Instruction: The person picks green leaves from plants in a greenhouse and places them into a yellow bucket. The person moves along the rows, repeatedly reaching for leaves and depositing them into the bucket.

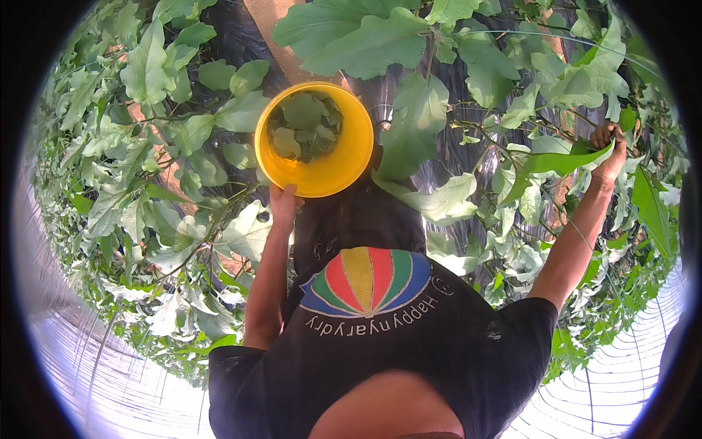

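Observation:
My left hand (pixel 284 204) grips the near rim of a yellow plastic bucket (pixel 351 148), with the thumb side against its wall. Inside the bucket lie several picked green leaves (pixel 307 120), covering its bottom. Far out to the right, my right hand (pixel 610 147) is among the plants with its fingers curled. A broad green leaf (pixel 559 162), like an eggplant leaf, passes across part of that hand. Whether the fingers are closed on a leaf or a stem is hidden.
Leafy plants, apparently eggplants (pixel 145 71), crowd both sides. Large leaves (pixel 373 44) hang ahead of the bucket. Shiny black plastic mulch (pixel 236 33) covers the ground beside bare soil (pixel 274 16). A thin string (pixel 548 35) crosses the upper right.

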Available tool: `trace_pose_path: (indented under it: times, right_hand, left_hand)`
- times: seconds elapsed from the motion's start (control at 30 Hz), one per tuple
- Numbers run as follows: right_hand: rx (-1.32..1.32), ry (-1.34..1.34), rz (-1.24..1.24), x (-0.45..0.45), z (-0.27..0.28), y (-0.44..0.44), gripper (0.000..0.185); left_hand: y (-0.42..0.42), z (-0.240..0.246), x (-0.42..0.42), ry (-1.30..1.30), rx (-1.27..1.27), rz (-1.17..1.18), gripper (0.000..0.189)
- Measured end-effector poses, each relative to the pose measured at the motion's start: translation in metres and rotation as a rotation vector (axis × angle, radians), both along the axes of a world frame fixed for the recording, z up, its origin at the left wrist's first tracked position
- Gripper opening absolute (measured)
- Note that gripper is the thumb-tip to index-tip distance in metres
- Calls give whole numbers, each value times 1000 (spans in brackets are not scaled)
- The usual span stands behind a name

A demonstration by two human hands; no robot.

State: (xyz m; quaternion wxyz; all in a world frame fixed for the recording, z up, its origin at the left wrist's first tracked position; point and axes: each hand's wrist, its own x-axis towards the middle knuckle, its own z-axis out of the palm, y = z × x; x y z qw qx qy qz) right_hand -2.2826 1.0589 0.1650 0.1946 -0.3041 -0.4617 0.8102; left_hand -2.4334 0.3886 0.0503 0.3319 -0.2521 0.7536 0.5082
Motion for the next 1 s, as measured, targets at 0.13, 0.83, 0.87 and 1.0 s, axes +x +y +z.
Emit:
trace_pose_path:
  times: [0.13,0.83,0.87,1.0]
  right_hand:
    - [71,-120,8,20,30,-69,19]
    - [1010,-320,-554,-62,65,-418,15]
    - [1167,-266,-388,-95,59,-429,10]
    - [1147,-61,206,-208,14,-476,14]
  left_hand:
    - [-7,-10,-10,-22,2,-41,27]
    - [2,-51,-145,-123,102,-398,23]
    - [7,-44,-153,-143,134,-443,22]
    - [3,-30,-169,-125,157,-421,20]
